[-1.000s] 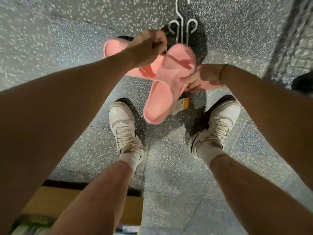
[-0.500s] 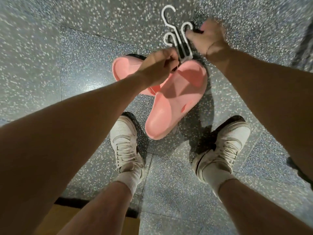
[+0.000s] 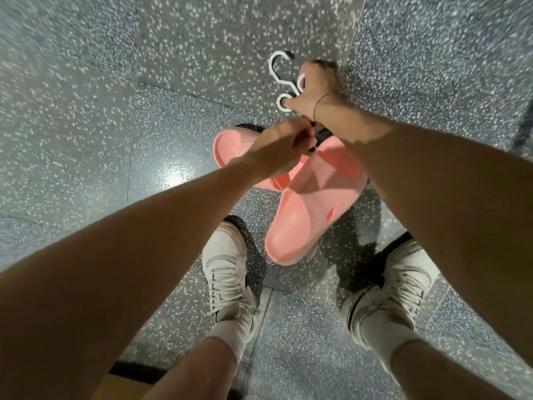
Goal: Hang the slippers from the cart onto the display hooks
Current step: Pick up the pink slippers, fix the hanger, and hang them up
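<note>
Fingers of the right hand are curled round the lower loops of a white plastic hanger, whose top hook stands free above the knuckles. Fingers of the left hand are pinched together on what appears to be a thin cord at the hanger's base; blur prevents certainty as to what exactly is pinched.

Task item: the pair of pink slippers hangs in the air below both hands. One slipper faces the camera between the forearms. The other lies behind the left hand and is partly hidden by it.

Step in hand, as judged: the pair is being secured or straightened on the hanger, prior to hanging. No display hook is in view, and neither is the cart, so the hanging itself is not yet done.

Next move, as judged: it calls for the view and the arms to lift toward the display, with the free top hook kept clear of the fingers so that it can be slipped over a display hook. The loose slippers may swing on the cord.

Surroundings: grey speckled terrazzo floor with visible tile joints and one bright reflection. Two white trainers stand below the slippers. A tan corner with a dark edge shows at the bottom; identity undetermined.
</note>
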`<control>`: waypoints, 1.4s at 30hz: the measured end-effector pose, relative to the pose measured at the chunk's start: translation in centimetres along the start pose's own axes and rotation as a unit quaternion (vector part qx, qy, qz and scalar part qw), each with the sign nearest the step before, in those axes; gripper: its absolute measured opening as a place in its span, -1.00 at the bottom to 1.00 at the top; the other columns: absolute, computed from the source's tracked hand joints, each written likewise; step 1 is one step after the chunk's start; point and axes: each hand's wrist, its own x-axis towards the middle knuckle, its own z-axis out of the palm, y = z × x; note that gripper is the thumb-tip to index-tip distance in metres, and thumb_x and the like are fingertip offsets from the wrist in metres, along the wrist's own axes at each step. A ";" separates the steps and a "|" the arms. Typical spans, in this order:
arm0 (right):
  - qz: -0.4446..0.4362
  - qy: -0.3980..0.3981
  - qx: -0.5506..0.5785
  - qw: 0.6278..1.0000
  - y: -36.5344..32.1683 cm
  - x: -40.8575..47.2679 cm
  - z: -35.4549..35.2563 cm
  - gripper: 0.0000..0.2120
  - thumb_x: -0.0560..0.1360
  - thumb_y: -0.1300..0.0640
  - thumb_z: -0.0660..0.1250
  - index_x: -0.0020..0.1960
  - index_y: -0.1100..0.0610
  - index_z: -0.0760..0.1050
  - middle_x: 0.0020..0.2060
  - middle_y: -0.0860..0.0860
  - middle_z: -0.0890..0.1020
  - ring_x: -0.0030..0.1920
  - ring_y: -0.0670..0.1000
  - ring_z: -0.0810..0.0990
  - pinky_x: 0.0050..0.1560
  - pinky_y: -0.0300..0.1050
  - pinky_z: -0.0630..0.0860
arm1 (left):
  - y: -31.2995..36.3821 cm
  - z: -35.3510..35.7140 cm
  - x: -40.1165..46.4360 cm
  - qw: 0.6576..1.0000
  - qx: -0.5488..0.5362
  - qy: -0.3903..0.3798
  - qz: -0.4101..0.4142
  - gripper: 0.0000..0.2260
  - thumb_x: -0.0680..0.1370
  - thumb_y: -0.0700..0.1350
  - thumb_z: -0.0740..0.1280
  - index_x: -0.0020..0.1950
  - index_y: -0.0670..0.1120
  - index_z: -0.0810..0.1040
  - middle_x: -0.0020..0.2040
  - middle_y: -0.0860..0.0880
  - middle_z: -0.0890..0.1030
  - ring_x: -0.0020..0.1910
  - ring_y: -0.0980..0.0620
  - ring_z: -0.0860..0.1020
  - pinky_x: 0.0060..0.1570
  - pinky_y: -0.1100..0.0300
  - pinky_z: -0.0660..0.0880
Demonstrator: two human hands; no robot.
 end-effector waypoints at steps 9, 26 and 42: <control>0.049 0.086 0.311 0.945 -0.1 -4.0 -5.6 -0.68 0.35 0.02 0.53 -0.21 0.29 0.62 -0.36 0.02 0.55 -0.37 -0.08 0.44 -0.37 -0.21 0.34 | 4.1 -3.3 -1.5 0.999 -0.010 -0.008 -0.036 -0.83 0.66 -0.05 0.28 0.01 -0.13 0.57 -0.11 -0.06 0.65 -0.11 -0.03 0.63 -0.13 0.07 0.56; -0.006 0.062 0.394 0.917 -9.0 -24.1 -34.5 -0.81 0.46 0.07 0.50 -0.29 0.05 0.57 -0.39 0.00 0.56 -0.36 -0.09 0.51 -0.34 -0.20 0.46 | 32.8 -18.1 -13.3 0.977 0.128 0.043 0.166 -0.84 0.62 -0.15 0.31 0.09 -0.22 0.62 -0.05 -0.18 0.70 -0.14 -0.13 0.60 -0.16 0.28 0.30; -0.119 0.217 0.500 0.830 -25.3 -45.9 -61.2 -0.81 0.64 0.16 0.23 -0.15 0.09 0.44 -0.36 0.06 0.45 -0.39 -0.08 0.38 -0.41 -0.22 0.34 | 60.3 -38.1 -32.1 0.943 0.000 0.146 0.300 -0.84 0.58 -0.14 0.30 -0.12 -0.22 0.55 -0.29 0.08 0.50 -0.33 0.27 0.44 -0.21 0.22 0.37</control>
